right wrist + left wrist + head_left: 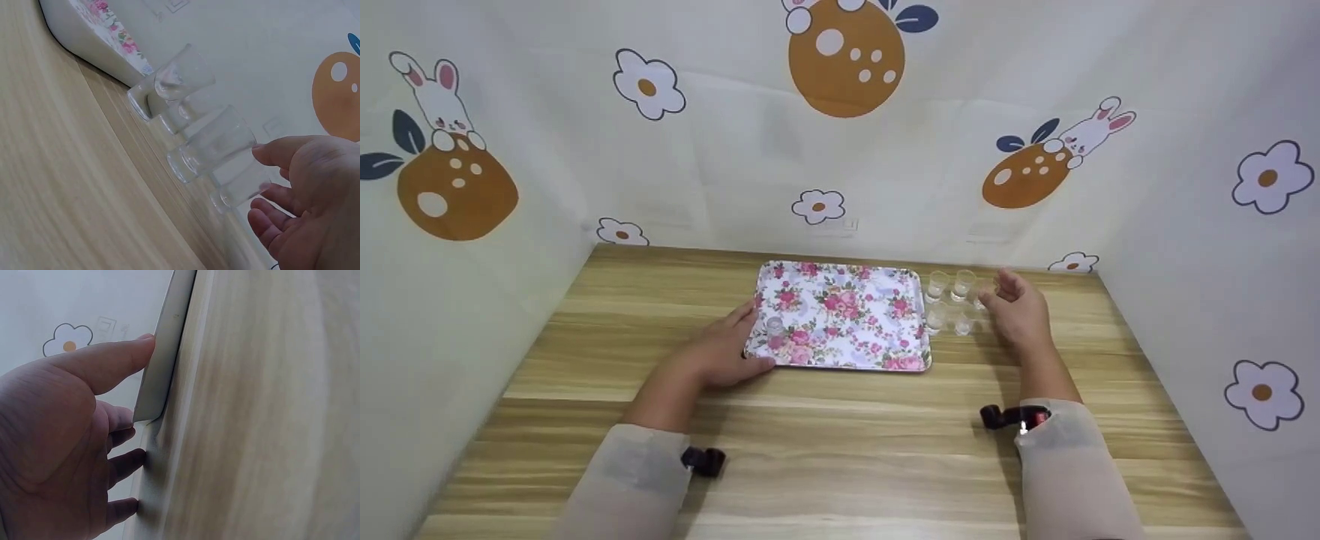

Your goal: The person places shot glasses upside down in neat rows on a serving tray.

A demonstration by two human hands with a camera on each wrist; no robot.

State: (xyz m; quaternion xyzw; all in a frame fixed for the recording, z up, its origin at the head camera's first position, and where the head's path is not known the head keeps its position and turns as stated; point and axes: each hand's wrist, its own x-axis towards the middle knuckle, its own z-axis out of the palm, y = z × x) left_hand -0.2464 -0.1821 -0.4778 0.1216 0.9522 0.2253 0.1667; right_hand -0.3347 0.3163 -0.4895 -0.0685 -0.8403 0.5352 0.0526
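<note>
A white tray with a pink flower print [840, 341] lies on the table, with one small clear shot glass [775, 325] near its left end. At the tray's front left corner is my left hand [727, 349]. Its outstretched thumb touches the front rim, and the other fingers lie along the left side. Several more shot glasses [962, 286] stand upright right of the tray in two rows. With thumb and fingertips, my right hand [1020, 309] pinches the rim of the rightmost shot glass [239, 193], beside another shot glass [211, 146].
The wood-grain table [847, 450] runs back to a pale wall cloth [720, 172] printed with rabbits, oranges and flowers. The same cloth closes off the left and right sides. Small black cameras [705, 461] sit on both wrists.
</note>
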